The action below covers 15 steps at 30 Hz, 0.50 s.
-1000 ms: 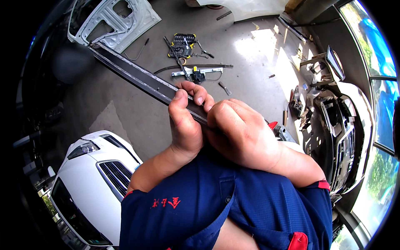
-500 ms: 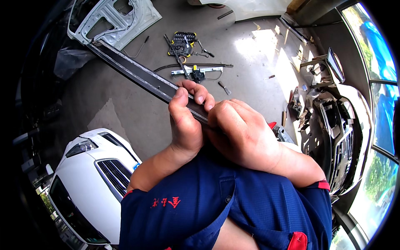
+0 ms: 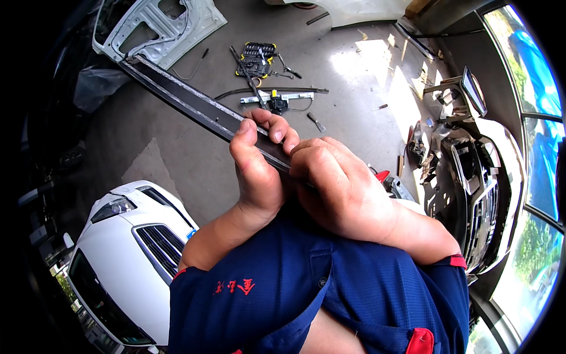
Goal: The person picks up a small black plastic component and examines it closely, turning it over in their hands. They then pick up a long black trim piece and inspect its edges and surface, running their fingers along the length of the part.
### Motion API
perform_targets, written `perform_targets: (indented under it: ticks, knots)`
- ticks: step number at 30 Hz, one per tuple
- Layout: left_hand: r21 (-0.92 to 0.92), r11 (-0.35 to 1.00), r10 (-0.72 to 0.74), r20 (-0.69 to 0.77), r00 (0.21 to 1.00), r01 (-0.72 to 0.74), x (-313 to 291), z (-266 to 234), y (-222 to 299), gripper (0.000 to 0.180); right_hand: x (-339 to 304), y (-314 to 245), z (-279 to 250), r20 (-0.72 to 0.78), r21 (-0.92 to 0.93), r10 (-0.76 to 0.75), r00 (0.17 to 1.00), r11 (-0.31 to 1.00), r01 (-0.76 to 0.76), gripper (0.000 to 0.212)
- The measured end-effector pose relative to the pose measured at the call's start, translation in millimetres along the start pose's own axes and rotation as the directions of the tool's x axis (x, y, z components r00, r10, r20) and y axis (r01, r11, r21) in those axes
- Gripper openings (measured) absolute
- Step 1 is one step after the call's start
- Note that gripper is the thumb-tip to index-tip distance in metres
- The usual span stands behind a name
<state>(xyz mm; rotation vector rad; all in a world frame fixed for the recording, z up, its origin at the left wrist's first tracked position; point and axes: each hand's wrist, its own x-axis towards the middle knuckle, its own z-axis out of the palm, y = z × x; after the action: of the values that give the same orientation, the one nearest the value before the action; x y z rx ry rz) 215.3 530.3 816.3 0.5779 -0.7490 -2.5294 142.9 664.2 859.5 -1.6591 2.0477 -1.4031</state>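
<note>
A long dark trim strip [image 3: 194, 106] with pale, rough lines along both edges slants from the upper left down to my chest. My left hand [image 3: 259, 159] is closed around it near its lower end, the thumb on the near edge and the fingers curled over the far one. Right at that end, my right hand [image 3: 342, 183] grips the strip with its fingers folded in. What the right fingertips do is hidden behind the knuckles, and so is the very end of the strip.
White door shell [image 3: 171, 35] on the floor beyond the strip's far end. Ahead lie an open tool case [image 3: 257, 59], a window regulator [image 3: 277, 103] and a scraper [image 3: 316, 122]. A white car [image 3: 127, 253] stands at left; a removed bumper [image 3: 495, 194] is at right.
Both hands and the strip have shifted slightly left. The grip looks the same.
</note>
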Motion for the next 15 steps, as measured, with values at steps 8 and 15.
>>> perform_targets:
  ticks: [8,15]
  knots:
    - [-0.035,0.999,-0.022,-0.022,1.0,0.021,-2.6,-2.6,0.8,0.043,1.2,-1.2,2.9,0.028,-0.063,0.019,0.999,0.998,-0.018,0.033]
    - [-0.003,1.0,0.012,-0.01,1.0,-0.012,1.1,-2.3,7.4,0.043,7.9,-2.8,6.8,-0.063,-0.013,-0.004,0.998,1.0,0.004,0.032]
